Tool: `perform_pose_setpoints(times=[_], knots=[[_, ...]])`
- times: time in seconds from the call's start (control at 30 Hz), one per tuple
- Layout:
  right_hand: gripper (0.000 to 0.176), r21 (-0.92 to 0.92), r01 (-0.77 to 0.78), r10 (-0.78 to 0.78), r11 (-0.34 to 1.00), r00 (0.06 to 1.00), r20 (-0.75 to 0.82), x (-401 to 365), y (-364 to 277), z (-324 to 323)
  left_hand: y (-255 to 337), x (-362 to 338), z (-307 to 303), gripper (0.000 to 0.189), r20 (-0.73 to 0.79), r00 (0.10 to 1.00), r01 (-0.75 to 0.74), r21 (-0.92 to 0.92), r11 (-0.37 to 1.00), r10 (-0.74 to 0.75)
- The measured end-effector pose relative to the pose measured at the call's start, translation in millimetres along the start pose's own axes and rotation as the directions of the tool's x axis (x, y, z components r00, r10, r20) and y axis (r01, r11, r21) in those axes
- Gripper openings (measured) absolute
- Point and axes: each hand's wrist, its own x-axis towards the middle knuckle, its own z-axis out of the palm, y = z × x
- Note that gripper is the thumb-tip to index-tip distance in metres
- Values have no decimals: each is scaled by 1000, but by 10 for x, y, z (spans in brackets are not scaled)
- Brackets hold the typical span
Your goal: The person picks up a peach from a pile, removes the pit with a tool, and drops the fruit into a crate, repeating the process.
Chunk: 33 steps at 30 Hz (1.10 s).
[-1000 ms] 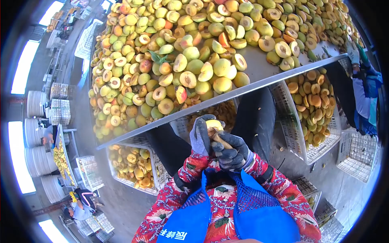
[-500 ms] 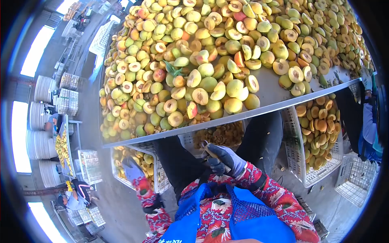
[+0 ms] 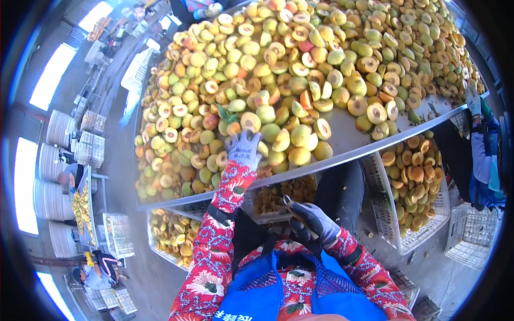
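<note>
My left hand (image 3: 243, 149), in a grey glove, reaches over the near edge of the metal table. Its fingers are spread, with the tips at the lower side of a halved peach (image 3: 250, 121). Around it lie many yellow-green peaches, most of them cut in half, some with brown stones showing. A leafy sprig (image 3: 227, 114) sits just beyond the fingers. Close to my lap, my right hand (image 3: 315, 223), gloved in grey with dark fingers, is closed round a pitting tool whose metal loop tip (image 3: 288, 199) points up and left.
Under the table edge (image 3: 342, 158) stand a crate of peach halves (image 3: 447, 211) at right, another crate (image 3: 160, 246) at left, and a container of brown scraps (image 3: 284, 197) between my legs. Co-workers' sleeves show at far right (image 3: 482, 155) and top (image 3: 198, 5).
My left hand has moved from beside the left crate up onto the peaches. My right hand, still holding the tool, has shifted slightly right and down. The view has shifted a little.
</note>
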Motion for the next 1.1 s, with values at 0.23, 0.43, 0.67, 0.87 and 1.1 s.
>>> perform_pose_setpoints(times=[0.23, 0.43, 0.67, 0.87, 1.1], knots=[[40, -186, 49, -36, 981, 997, 73, -74, -474, 279, -22, -397, -85, 50, -261, 931, -3, -706, 708, -257], [26, -534, 324, -385, 781, 923, -3, -239, -614, 423, 301, -683, -237, 43, 367, 866, 158, -846, -508, -341], [22, -805, 405, -628, 434, 776, 52, -249, -561, 452, 719, -872, -488, 44, 502, 859, 403, -784, -472, -99], [28, -931, 255, -629, 262, 776, 35, -216, -446, 440, 822, -1041, -318, 41, 484, 875, 409, -767, -494, -28], [22, -976, 112, -547, 187, 837, -8, -258, -440, 494, 842, -1101, -96, 33, -25, 997, 13, -875, 484, -74]])
